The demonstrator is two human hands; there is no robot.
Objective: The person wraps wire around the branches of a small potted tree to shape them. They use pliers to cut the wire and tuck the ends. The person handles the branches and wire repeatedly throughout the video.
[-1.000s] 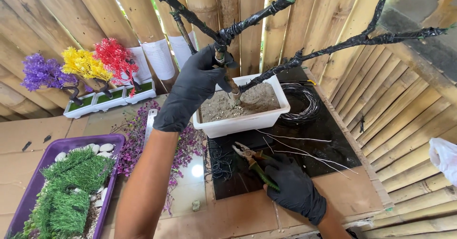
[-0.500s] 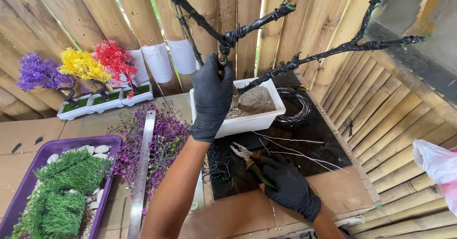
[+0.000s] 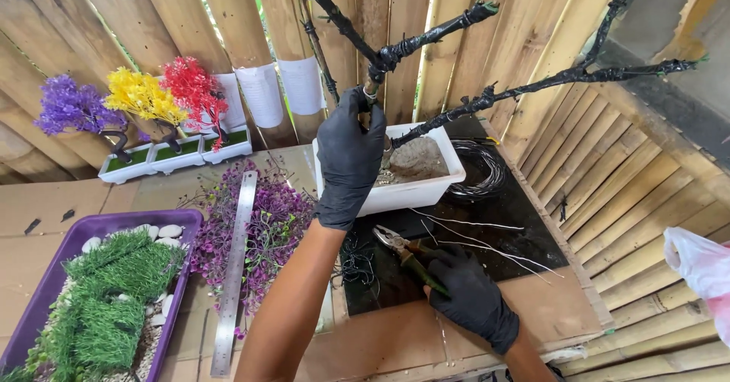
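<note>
The left hand (image 3: 350, 158), in a black glove, has its grip closed around the trunk of a bare tree frame (image 3: 395, 47) wrapped in black tape, its forked branches spreading up and right. The trunk stands in a white rectangular pot (image 3: 418, 192) filled with grey hardened filler. The right hand (image 3: 471, 298), also gloved, grips pliers (image 3: 403, 251) low on the tabletop (image 3: 395, 344), just in front of the pot. Farther left, a purple tray (image 3: 42, 283) holds green turf and white pebbles.
</note>
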